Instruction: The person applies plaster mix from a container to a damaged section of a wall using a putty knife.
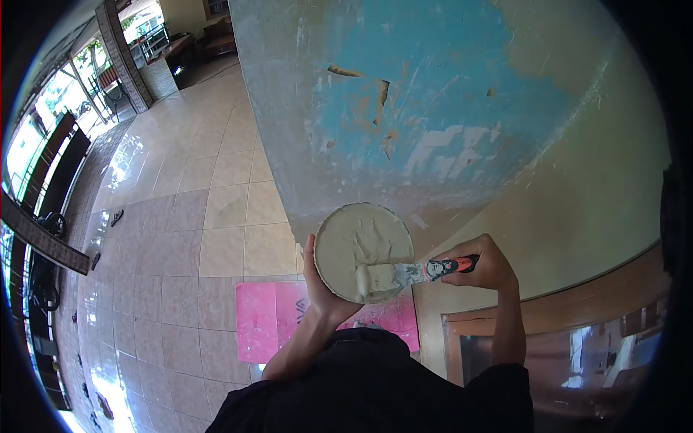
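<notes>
My left hand (323, 292) is wrapped round the left side and underside of a round tub of putty (336, 245). Thick beige-grey putty (375, 227) fills the tub, its surface ridged and scooped. In my right hand (487, 267) is a putty knife (437, 271) with a black and red handle. Its blade reaches over the tub's right rim into the putty, and a roll of putty (362, 283) lies at the blade's far edge. The fingers of my right hand are closed on the handle.
Ahead stands a wall (447, 79) with blue paint patches, chips and scraped plaster. A pink mat (260, 310) lies below me on the tiled floor (166, 252). At lower right is a brown wooden frame with a glossy panel (534, 353). Dark railings (50, 173) run along the far left.
</notes>
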The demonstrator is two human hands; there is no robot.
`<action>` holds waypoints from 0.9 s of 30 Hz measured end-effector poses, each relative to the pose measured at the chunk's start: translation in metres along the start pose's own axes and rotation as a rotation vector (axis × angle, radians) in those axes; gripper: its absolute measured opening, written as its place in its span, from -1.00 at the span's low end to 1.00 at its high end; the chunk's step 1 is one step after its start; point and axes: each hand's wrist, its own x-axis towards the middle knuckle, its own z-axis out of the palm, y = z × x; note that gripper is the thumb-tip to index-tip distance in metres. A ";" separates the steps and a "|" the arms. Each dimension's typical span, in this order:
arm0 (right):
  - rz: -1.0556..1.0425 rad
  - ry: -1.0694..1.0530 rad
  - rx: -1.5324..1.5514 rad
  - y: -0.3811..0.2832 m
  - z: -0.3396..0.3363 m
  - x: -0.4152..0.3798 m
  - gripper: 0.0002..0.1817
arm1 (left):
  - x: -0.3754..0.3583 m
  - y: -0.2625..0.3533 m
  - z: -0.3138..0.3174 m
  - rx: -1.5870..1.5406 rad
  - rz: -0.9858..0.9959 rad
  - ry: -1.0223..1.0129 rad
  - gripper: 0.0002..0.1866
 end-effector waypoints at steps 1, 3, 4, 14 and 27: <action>-0.002 -0.002 0.026 0.005 0.001 0.000 -0.63 | 0.001 0.000 0.000 0.007 -0.005 -0.013 -0.18; 0.012 0.003 0.037 0.008 0.003 0.000 -0.63 | 0.002 0.001 0.001 0.015 -0.011 -0.027 -0.17; 0.027 0.008 0.051 0.010 0.003 0.000 -0.64 | 0.004 0.001 0.000 0.019 -0.013 -0.017 -0.17; 0.092 0.081 0.107 0.023 0.014 -0.009 -0.68 | 0.009 0.006 -0.001 0.065 -0.004 0.022 -0.13; 0.112 0.176 0.497 0.035 0.028 -0.012 -0.78 | 0.017 0.006 -0.005 -0.008 -0.006 -0.018 -0.21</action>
